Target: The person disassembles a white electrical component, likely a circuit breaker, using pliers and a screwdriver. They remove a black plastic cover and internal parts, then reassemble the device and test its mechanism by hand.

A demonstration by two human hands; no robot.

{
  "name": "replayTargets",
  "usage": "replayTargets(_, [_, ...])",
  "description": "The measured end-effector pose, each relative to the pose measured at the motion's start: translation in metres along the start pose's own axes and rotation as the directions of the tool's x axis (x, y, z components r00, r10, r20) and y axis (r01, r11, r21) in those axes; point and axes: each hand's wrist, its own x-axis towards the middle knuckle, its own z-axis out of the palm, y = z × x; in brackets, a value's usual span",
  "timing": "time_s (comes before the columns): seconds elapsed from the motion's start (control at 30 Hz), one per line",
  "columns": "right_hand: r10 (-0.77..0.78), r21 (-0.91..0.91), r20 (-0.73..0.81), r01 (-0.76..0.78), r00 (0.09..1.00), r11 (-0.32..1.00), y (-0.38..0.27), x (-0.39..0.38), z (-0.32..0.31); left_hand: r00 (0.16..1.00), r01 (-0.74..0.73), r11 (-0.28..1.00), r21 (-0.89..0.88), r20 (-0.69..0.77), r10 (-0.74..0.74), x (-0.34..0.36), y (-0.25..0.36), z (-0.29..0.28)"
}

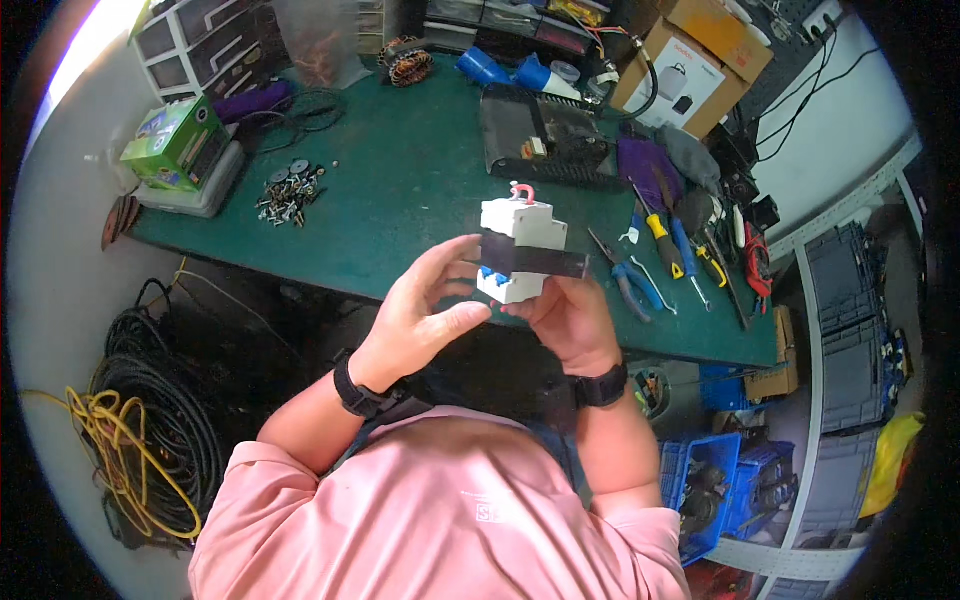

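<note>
A white circuit breaker [524, 222] with blue switch levers is held up in front of me, over the near edge of the green workbench. A band of black tape [497, 254] wraps its middle, and one tape end [560, 263] sticks out to the right. A short loop of red wire [522, 190] rises from its top. My right hand [570, 318] grips the breaker from below and the right. My left hand [425, 305] is cupped at its left side, fingers and thumb apart; whether the fingertips touch it, I cannot tell.
On the green workbench [400, 190] lie a pile of screws [290, 192], a green box [175, 145], a black tray-like case [545, 135], blue-handled pliers [632, 285] and a yellow screwdriver [660, 240]. Coiled cables [160, 400] are on the floor at left, blue crates [710, 490] at lower right.
</note>
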Motion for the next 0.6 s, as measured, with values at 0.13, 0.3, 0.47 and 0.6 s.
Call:
replayTargets(0.13, [0.079, 0.186, -0.057, -0.067, 0.995, 0.980, 0.013, -0.001, -0.002, 0.998, -0.059, 0.998, 0.007, -0.026, 0.059, 0.003, 0.000, 0.013])
replayTargets(0.3, [0.095, 0.284, 0.049, -0.105, 0.994, 0.953, 0.021, -0.002, -0.014, 0.994, -0.063, 0.991, 0.118, -0.077, 0.072, 0.004, 0.002, 0.016])
replayTargets(0.47, [0.121, 0.232, -0.044, -0.108, 0.992, 0.967, 0.018, 0.001, 0.003, 0.993, -0.065, 0.985, 0.160, -0.082, 0.079, 0.002, 0.001, 0.013])
replayTargets(0.6, [0.089, 0.256, -0.042, -0.076, 0.995, 0.964, 0.018, 0.000, 0.005, 0.995, -0.055, 0.983, 0.175, -0.076, 0.070, 0.003, 0.003, 0.016])
